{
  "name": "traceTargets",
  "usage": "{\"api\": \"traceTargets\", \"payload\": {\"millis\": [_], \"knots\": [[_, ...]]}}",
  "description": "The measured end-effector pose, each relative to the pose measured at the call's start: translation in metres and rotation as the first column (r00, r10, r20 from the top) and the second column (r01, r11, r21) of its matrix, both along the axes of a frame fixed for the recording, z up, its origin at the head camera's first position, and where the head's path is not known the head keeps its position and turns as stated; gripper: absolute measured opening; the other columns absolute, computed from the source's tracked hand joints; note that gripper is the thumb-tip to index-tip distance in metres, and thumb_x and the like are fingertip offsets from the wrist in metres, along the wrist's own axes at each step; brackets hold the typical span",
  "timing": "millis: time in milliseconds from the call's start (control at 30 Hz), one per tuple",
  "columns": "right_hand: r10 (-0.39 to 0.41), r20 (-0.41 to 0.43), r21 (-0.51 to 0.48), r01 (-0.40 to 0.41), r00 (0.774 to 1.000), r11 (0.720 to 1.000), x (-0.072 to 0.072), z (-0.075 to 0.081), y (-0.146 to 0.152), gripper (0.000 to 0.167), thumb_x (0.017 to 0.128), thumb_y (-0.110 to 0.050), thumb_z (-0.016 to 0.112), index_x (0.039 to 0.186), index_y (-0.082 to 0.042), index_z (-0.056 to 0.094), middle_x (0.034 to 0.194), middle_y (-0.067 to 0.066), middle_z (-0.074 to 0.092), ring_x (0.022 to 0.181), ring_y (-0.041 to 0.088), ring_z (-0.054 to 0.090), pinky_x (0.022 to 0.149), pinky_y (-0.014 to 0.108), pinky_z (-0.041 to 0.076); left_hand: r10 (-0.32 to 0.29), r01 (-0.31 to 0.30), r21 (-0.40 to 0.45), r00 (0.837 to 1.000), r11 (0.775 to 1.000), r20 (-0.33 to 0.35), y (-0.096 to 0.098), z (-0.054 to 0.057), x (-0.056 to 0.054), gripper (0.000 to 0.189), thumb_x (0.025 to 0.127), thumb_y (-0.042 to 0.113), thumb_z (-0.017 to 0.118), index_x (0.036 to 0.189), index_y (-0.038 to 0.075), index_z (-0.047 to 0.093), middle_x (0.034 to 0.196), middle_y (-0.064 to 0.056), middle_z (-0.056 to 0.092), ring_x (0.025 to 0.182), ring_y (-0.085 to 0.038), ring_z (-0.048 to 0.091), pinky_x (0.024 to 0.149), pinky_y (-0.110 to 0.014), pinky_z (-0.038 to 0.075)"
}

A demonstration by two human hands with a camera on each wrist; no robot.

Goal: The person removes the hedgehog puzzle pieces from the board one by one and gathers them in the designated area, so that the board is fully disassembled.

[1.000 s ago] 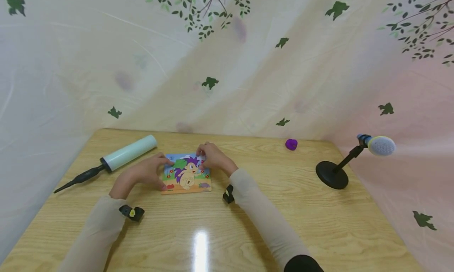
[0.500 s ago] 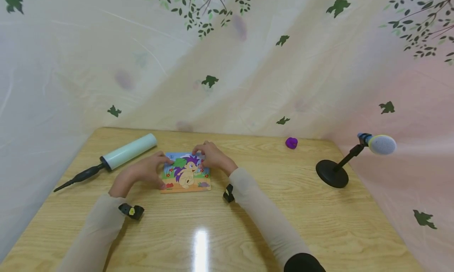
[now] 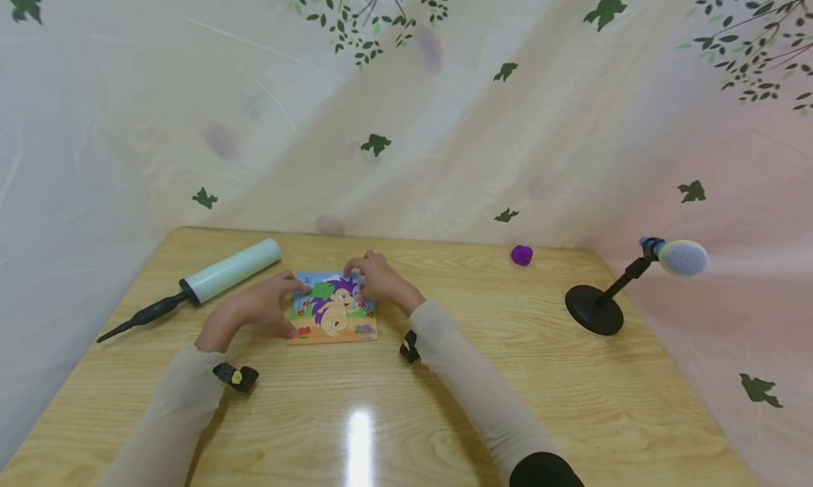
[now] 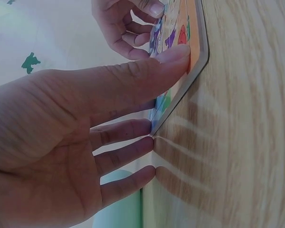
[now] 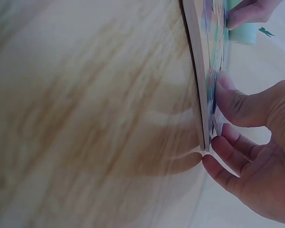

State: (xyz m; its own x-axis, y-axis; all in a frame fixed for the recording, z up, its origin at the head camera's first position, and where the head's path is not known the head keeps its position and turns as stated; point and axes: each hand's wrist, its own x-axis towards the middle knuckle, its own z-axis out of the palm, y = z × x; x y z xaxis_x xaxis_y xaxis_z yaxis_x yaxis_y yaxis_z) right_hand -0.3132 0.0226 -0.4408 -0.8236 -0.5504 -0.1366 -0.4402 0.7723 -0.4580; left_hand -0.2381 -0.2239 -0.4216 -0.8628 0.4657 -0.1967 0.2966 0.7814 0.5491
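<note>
A jigsaw puzzle board with a purple-haired hedgehog picture lies flat on the table. My left hand spans its left side. In the left wrist view the thumb presses on the orange lower corner, while the other fingers reach out nearly straight to the edge and the tabletop. My right hand is at the upper right corner. There, in the right wrist view, thumb and fingers pinch a thin puzzle piece, which stands slightly tilted out of the board's face. The fingers partly cover that corner.
Left of the board lies a pale green balloon pump with a black handle. A small purple object sits near the back edge of the wooden table. A microphone on a round black stand occupies the right side.
Over the last second my right fingertips have shifted slightly left along the board's top edge. The left hand and the board hold their place.
</note>
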Motion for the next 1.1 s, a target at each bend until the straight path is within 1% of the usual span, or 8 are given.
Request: {"api": "traceTargets", "payload": {"millis": [233,300,433,567,767,1100], "knots": [[0.025,0.015,-0.018,-0.025,1.0,1.0,0.003,0.004,0.0,0.044,0.086,-0.007,0.08,0.125,-0.018,0.064,0.13,0.013,0.053,0.125,0.03,0.046,0.104,0.042,0.049,0.011,-0.011,-0.001,1.0,1.0,0.011,-0.001,-0.002,0.0,0.077,0.074,0.024,0.09,0.141,0.004,0.058,0.144,-0.027,0.046,0.137,-0.052,0.042,0.115,-0.068,0.035],[0.037,0.014,-0.026,-0.037,0.999,0.999,0.003,0.004,0.001,0.044,0.086,-0.008,0.08,0.126,-0.017,0.065,0.13,0.013,0.054,0.125,0.03,0.046,0.105,0.042,0.049,0.012,-0.012,-0.005,1.0,1.0,0.013,-0.001,-0.001,0.001,0.078,0.074,0.024,0.09,0.141,0.004,0.057,0.143,-0.026,0.046,0.136,-0.051,0.042,0.114,-0.068,0.035],[0.074,-0.002,-0.028,-0.074,0.997,0.997,0.002,0.001,0.004,0.043,0.087,-0.011,0.079,0.128,-0.015,0.067,0.125,0.012,0.056,0.12,0.027,0.048,0.1,0.039,0.048,0.015,-0.014,-0.009,1.0,1.0,0.018,0.0,-0.002,0.002,0.079,0.074,0.025,0.09,0.142,0.004,0.056,0.14,-0.024,0.047,0.134,-0.048,0.045,0.114,-0.067,0.037],[0.114,-0.034,-0.014,-0.115,0.993,0.993,0.002,0.0,0.007,0.045,0.087,-0.015,0.081,0.13,-0.014,0.068,0.123,0.012,0.057,0.116,0.026,0.048,0.098,0.039,0.047,0.019,-0.019,-0.011,1.0,1.0,0.021,-0.001,-0.003,0.002,0.08,0.074,0.025,0.09,0.143,0.004,0.056,0.143,-0.024,0.046,0.135,-0.048,0.044,0.115,-0.067,0.036],[0.142,-0.063,-0.007,-0.143,0.988,0.99,0.005,0.006,0.008,0.049,0.086,-0.014,0.082,0.133,-0.011,0.067,0.129,0.012,0.059,0.119,0.027,0.049,0.103,0.041,0.048,0.014,-0.014,-0.013,1.0,1.0,0.018,0.0,0.0,0.003,0.081,0.073,0.025,0.09,0.143,0.004,0.056,0.144,-0.025,0.046,0.137,-0.049,0.043,0.115,-0.067,0.035],[0.152,-0.04,0.04,-0.15,0.988,0.988,0.009,0.017,0.003,0.057,0.085,-0.012,0.082,0.138,-0.009,0.063,0.135,0.012,0.055,0.124,0.027,0.045,0.103,0.038,0.049,0.003,-0.003,-0.006,1.0,1.0,0.009,-0.001,0.002,0.003,0.081,0.073,0.025,0.09,0.143,0.005,0.056,0.145,-0.025,0.045,0.137,-0.049,0.042,0.115,-0.066,0.036]]}}
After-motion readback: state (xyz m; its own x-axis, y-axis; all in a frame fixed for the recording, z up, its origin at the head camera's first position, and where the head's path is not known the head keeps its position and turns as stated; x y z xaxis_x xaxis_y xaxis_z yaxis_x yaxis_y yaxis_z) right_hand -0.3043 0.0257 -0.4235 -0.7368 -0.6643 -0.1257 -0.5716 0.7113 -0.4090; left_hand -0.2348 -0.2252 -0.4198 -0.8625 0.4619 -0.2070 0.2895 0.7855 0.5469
